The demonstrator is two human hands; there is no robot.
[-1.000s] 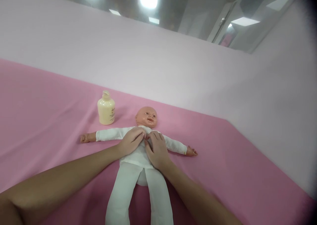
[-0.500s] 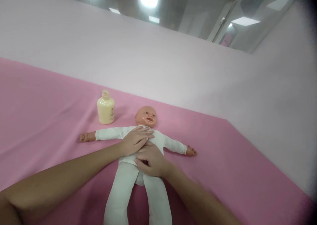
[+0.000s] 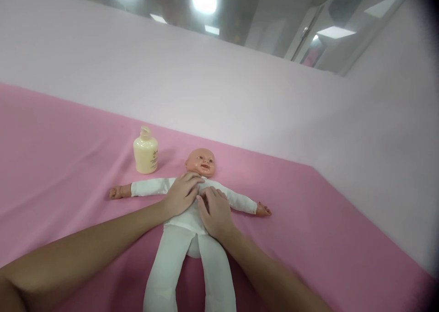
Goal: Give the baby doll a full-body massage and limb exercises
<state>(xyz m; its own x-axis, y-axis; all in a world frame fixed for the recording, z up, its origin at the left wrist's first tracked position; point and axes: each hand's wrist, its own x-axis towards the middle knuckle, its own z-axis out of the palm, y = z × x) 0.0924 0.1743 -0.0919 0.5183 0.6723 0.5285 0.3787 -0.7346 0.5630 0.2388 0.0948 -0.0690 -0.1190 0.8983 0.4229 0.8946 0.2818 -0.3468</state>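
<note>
A baby doll (image 3: 187,221) with a white cloth body lies on its back, arms stretched out to the sides and legs toward me. Its head is bare, shiny plastic. My left hand (image 3: 181,194) rests on the left side of its chest, fingers extended toward the neck. On the right side of the chest lies my right hand (image 3: 216,210), fingers pointing up and slightly bent, the thumb apart. Neither hand grips anything. Between the two hands a strip of the white chest shows.
A cream pump bottle (image 3: 146,153) stands left of the doll's head, above its outstretched arm. Pink cloth (image 3: 291,220) covers the surface under the doll. Behind it rises a pale wall (image 3: 219,88) with a reflective pane (image 3: 260,10) on top.
My right hand has moved from across the belly up to the right side of the chest, its fingers turning upward. My left hand has shifted slightly left, so the hands are now apart.
</note>
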